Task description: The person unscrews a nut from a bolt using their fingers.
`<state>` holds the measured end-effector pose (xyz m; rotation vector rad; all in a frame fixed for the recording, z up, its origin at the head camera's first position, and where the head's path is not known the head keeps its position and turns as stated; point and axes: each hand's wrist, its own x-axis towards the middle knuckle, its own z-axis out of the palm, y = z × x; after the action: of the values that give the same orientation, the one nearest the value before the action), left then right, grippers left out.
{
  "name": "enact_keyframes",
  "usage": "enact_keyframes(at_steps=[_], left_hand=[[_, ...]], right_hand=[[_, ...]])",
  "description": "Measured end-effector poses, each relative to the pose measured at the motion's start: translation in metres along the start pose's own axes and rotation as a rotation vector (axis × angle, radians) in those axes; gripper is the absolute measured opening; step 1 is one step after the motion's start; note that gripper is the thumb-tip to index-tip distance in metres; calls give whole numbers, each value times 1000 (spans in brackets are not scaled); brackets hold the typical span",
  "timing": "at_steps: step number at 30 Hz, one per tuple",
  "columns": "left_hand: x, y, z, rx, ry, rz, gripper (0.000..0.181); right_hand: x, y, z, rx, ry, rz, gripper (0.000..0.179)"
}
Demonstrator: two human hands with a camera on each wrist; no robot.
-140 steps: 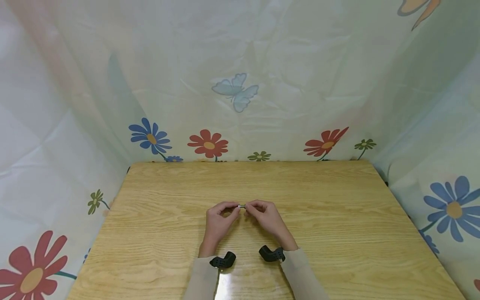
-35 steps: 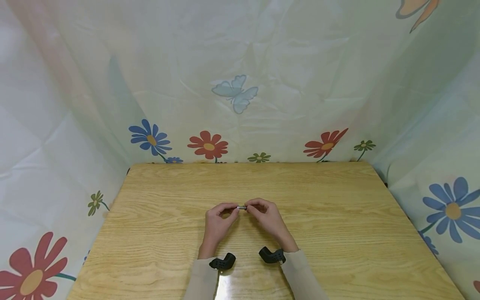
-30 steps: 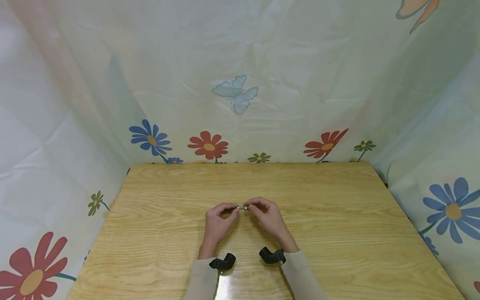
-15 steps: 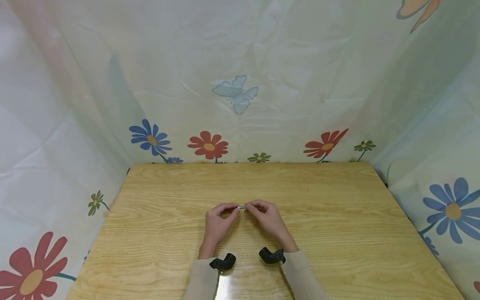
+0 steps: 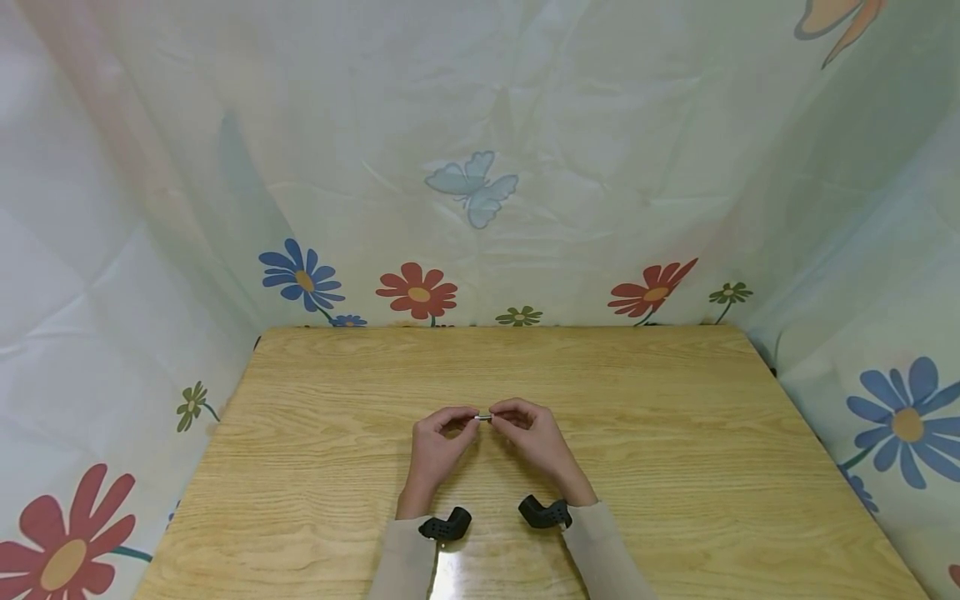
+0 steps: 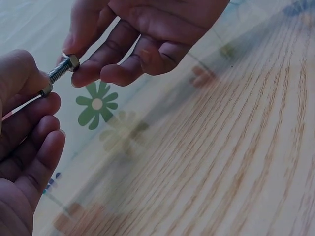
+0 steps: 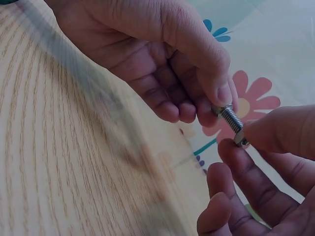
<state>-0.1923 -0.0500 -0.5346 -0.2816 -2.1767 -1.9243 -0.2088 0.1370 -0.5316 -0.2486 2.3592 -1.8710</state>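
A small metal bolt [image 6: 60,70] with a threaded shank is held between both hands above the table. My left hand [image 5: 437,450] pinches its head end between thumb and index finger, partly covering it. At the other end sits a hex nut [image 7: 239,138], which my right hand [image 5: 536,437] pinches between thumb and fingertip. Bare thread shows between the two hands in both wrist views. The remaining fingers of each hand are loosely bent and touch nothing.
A wood-grain table [image 5: 337,375] lies beneath the hands. Behind it and at both sides hangs a pale curtain [image 5: 585,167] printed with flowers and butterflies. Each wrist carries a black camera mount [image 5: 446,525].
My left hand keeps its hold on the bolt almost unmoved. My right thumb and fingers have shifted back and forth at the nut end, briefly baring more of it about a second ago.
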Motion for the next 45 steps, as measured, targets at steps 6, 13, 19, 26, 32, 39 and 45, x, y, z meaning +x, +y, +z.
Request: enact_keyframes(at_steps=[6,13,19,26,32,39,45], left_hand=[[2,-3,0,-8,15,13,12],[5,-32,-3,1,1,61,11],[5,-34,-5,26,-3,76,13],[5,-33,-5,16,-14,72,12],[5,-33,-5,1,9,86,12],[6,-33,-2,-47,21,52,13],[7,-29,-1,-1,38,35,13]], right_hand=[[1,-4,-2,-26,4,-61,16],[1,1,1,5,62,-25,22],[3,1,7,-7,81,108,28],[4,-3,9,2,56,82,25],[6,-2,7,6,26,41,19],[7,2,6,25,1,-24,19],[7,3,4,30,29,-130,18]])
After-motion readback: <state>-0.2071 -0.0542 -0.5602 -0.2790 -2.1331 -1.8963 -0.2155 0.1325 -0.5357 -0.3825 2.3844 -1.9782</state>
